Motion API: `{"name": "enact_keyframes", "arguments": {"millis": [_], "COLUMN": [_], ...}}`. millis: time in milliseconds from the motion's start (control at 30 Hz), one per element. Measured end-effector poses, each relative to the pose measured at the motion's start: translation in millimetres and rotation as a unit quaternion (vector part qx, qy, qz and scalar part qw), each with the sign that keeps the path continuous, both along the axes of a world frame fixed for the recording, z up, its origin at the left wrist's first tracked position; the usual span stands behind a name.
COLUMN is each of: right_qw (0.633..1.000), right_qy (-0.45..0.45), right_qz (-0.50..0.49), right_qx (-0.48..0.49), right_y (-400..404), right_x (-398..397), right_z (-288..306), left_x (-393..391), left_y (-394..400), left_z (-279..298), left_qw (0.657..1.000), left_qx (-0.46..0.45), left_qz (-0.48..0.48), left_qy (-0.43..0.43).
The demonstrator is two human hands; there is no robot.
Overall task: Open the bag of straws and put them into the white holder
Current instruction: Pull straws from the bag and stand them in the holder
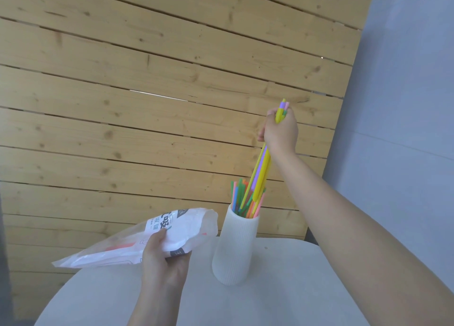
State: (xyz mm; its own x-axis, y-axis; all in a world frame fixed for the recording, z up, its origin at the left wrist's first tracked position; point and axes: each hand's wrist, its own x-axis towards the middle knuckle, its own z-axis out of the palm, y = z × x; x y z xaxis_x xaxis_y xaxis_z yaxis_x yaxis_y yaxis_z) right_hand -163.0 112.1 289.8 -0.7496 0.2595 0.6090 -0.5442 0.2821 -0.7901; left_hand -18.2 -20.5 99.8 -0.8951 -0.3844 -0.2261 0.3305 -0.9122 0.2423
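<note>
Table: a pale rounded table [282, 301] filled the bottom of the view, nearest the camera
Left hand: the left hand [163, 259] reached up from the lower edge, fingers curled round the printed end of the bag, thumb on top, gripping it firmly
Bag: a clear and white plastic bag [137, 242] lay tilted over the table's left edge, its open mouth raised toward the holder and its far end pointing down to the left; something reddish showed through the clear part, too blurred to tell what
Holder: a white ribbed holder [234, 249] stood upright on the table, just right of the bag's mouth, wider at the base than at the rim
Straws in holder: a cluster of coloured straws [239, 198] stood in it, green, pink, blue and orange tips rising above the rim
Right hand: the right hand [280, 129] was raised well above the holder, closed into a fist round a bunch of straws
Held straws: the yellow and purple bunch [261, 171] hung down from the fist, lower ends reaching in among the standing straws near the rim, short tips poking out above the knuckles
Backdrop: a slatted wooden panel [147, 80] stood behind the table, with a grey-blue wall [405, 80] to its right
</note>
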Motion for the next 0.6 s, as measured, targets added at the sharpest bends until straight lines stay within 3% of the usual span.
{"name": "enact_keyframes", "arguments": {"millis": [400, 600], "right_qw": [0.998, 0.977], "right_qy": [-0.030, -0.010], "right_qz": [0.017, -0.060], "right_qx": [0.046, 0.205], "right_y": [-4.8, 4.1], "right_x": [10.8, 20.2], "right_z": [-63.0, -96.1], "left_x": [0.7, 0.6], "left_y": [-4.6, -4.4], "left_z": [1.2, 0.9], "left_qw": [1.000, 1.000], "left_qx": [0.004, 0.008], "left_qz": [0.013, 0.014], "left_qy": [-0.016, -0.003]}}
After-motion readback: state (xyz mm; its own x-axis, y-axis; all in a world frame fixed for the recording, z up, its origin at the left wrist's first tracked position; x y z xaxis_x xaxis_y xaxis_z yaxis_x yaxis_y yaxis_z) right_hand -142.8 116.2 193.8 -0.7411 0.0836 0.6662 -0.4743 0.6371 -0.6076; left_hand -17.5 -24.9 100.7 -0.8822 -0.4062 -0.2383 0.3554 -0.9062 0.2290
